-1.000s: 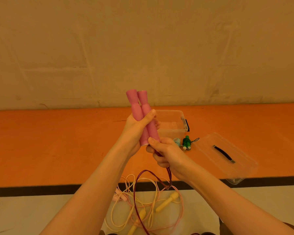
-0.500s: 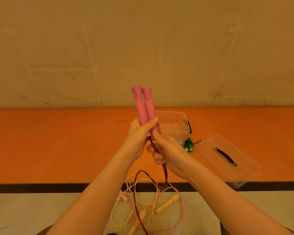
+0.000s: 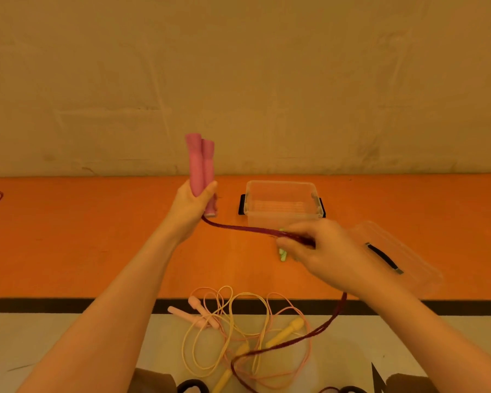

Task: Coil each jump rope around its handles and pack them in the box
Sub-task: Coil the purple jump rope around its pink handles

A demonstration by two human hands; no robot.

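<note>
While the left hand grips both pink handles upright as a spool, the right hand pinches the dark red cord, drawing it taut sideways for wrapping. Just beyond waits the open clear box.

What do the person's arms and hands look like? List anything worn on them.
Both forearms are bare up to the frame edge: no sleeves show. The left hand and right hand wear no gloves. No rings, watch, bracelet or markings can be seen on either hand or wrist in the head view.
</note>
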